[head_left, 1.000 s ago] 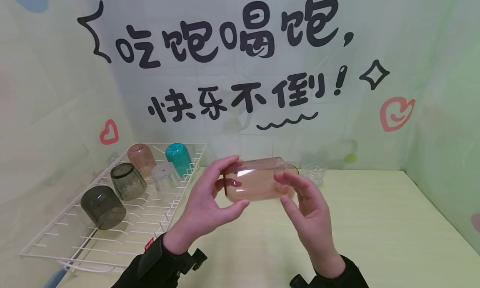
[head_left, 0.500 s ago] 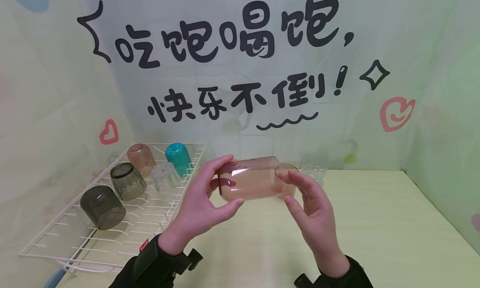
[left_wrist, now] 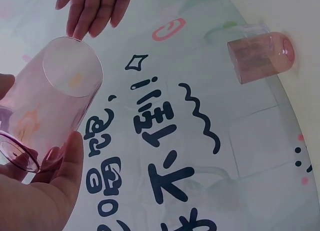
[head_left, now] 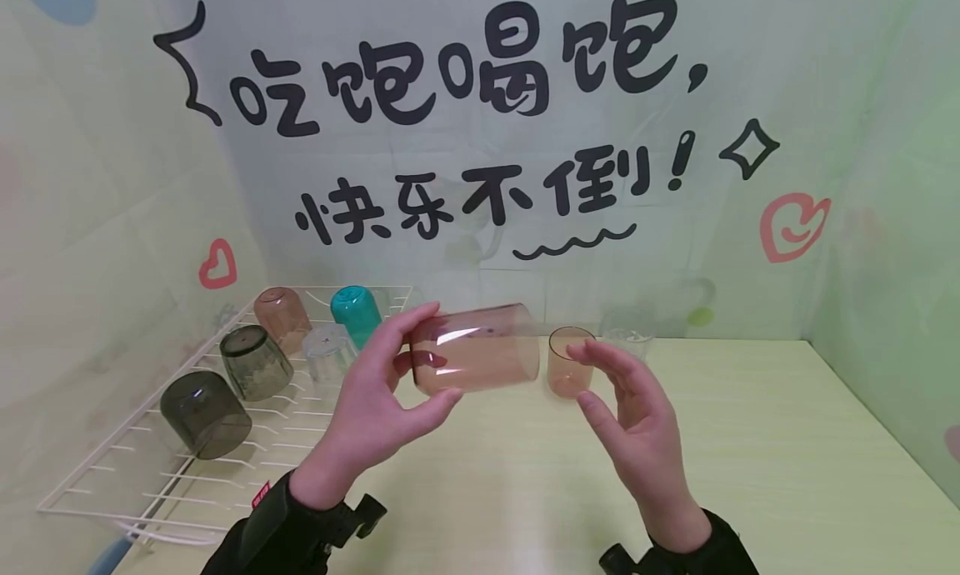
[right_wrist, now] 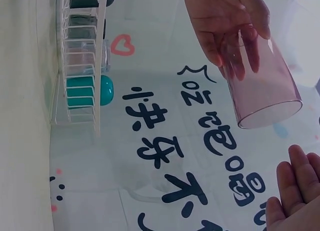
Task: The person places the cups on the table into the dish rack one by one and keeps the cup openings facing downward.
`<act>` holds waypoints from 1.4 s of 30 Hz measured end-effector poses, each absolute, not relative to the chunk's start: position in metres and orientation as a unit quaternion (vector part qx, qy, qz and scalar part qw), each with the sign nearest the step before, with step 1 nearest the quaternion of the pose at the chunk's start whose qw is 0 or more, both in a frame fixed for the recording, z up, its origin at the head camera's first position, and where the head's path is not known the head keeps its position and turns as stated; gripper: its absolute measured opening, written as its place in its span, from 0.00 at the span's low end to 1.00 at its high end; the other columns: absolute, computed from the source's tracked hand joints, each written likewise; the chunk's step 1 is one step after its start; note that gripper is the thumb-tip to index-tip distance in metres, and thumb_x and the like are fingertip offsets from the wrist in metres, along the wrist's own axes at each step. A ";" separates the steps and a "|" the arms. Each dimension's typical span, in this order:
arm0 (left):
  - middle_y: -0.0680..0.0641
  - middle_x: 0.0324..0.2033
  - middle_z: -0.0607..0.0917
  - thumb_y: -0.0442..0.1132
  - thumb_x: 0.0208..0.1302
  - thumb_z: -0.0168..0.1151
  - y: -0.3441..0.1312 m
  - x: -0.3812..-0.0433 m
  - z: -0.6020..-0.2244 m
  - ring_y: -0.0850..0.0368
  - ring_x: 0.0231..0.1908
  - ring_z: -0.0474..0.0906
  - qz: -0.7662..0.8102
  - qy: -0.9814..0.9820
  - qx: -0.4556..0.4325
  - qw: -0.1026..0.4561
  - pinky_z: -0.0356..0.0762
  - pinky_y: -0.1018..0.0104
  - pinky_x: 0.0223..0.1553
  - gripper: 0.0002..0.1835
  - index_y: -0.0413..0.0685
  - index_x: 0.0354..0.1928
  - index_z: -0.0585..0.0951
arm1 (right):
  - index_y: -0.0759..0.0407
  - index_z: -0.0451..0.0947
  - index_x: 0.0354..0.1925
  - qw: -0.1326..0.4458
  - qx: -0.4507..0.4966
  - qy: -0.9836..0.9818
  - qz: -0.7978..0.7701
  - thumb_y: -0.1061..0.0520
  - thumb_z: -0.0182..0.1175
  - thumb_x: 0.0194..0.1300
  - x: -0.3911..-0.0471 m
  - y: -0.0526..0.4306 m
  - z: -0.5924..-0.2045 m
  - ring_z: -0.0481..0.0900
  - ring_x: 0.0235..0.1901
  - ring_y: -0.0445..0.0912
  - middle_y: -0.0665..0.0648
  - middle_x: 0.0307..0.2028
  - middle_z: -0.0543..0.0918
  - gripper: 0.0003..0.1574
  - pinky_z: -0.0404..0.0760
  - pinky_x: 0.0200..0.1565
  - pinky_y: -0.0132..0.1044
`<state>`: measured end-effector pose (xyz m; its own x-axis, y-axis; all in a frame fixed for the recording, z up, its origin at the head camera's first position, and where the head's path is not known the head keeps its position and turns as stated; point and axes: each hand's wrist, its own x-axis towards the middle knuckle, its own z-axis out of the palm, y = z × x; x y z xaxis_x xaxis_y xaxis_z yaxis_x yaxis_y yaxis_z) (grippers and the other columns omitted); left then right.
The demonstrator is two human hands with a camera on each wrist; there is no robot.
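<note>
My left hand (head_left: 378,392) grips a clear pink glass (head_left: 480,350) round its base end, thumb below and fingers behind. The glass lies almost level above the table, its rim facing right. In the right wrist view the same pink glass (right_wrist: 262,86) shows the left fingers through its wall. My right hand (head_left: 637,425) is raised to the right of the glass, apart from it, fingers relaxed and holding nothing. Behind its fingertips a small amber-pink glass (head_left: 568,375) stands upright on the table, and it also shows as a pink glass (left_wrist: 262,56) in the left wrist view.
A white wire rack (head_left: 285,467) stands on the left. Upside-down on it are a teal glass (head_left: 357,312), a brownish-pink glass (head_left: 282,317), a clear glass (head_left: 328,358) and two dark grey glasses (head_left: 206,412). A clear glass (head_left: 628,337) stands near the back wall.
My left hand has carried the pink glass leftward, away from the right hand. My right hand has come off its rim and moved slightly right. The small glass behind is now uncovered.
</note>
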<state>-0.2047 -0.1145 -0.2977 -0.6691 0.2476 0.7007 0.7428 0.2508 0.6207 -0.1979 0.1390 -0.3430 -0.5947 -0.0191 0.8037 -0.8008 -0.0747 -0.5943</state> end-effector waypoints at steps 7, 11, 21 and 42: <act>0.49 0.53 0.74 0.29 0.41 0.71 -0.128 -0.204 -0.294 0.58 0.40 0.75 -0.507 -0.766 -0.309 0.247 0.75 0.68 0.47 0.43 0.47 0.63 0.65 | 0.74 0.65 0.57 0.304 0.332 -0.620 0.643 0.79 0.53 0.52 -0.202 0.147 -0.346 0.70 0.54 0.53 0.66 0.50 0.76 0.31 0.62 0.61 0.38; 0.48 0.53 0.74 0.29 0.40 0.71 -0.135 -0.204 -0.294 0.57 0.38 0.76 -0.501 -0.768 -0.305 0.257 0.76 0.70 0.45 0.43 0.47 0.63 0.65 | 0.74 0.66 0.57 0.308 0.331 -0.627 0.634 0.79 0.54 0.51 -0.205 0.151 -0.349 0.70 0.54 0.53 0.66 0.50 0.76 0.32 0.63 0.60 0.37; 0.51 0.51 0.75 0.31 0.42 0.71 -0.149 -0.202 -0.289 0.59 0.37 0.76 -0.479 -0.795 -0.267 0.260 0.77 0.71 0.42 0.40 0.51 0.62 0.67 | 0.72 0.67 0.56 0.318 0.317 -0.654 0.609 0.79 0.56 0.49 -0.211 0.159 -0.357 0.70 0.54 0.51 0.67 0.49 0.77 0.33 0.65 0.58 0.35; 0.50 0.39 0.76 0.42 0.46 0.71 -0.185 -0.201 -0.276 0.60 0.35 0.72 -0.379 -0.870 -0.194 0.249 0.75 0.76 0.37 0.37 0.48 0.61 0.68 | 0.64 0.68 0.58 0.287 0.263 -0.739 0.550 0.72 0.60 0.52 -0.226 0.174 -0.374 0.69 0.55 0.44 0.61 0.51 0.78 0.33 0.63 0.58 0.30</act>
<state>-0.2013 -0.1849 -0.2760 -0.8004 0.1493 0.5806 0.5269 0.6371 0.5625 -0.2262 0.1739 -0.3743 -0.6971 -0.0724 0.7133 -0.7042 0.2561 -0.6622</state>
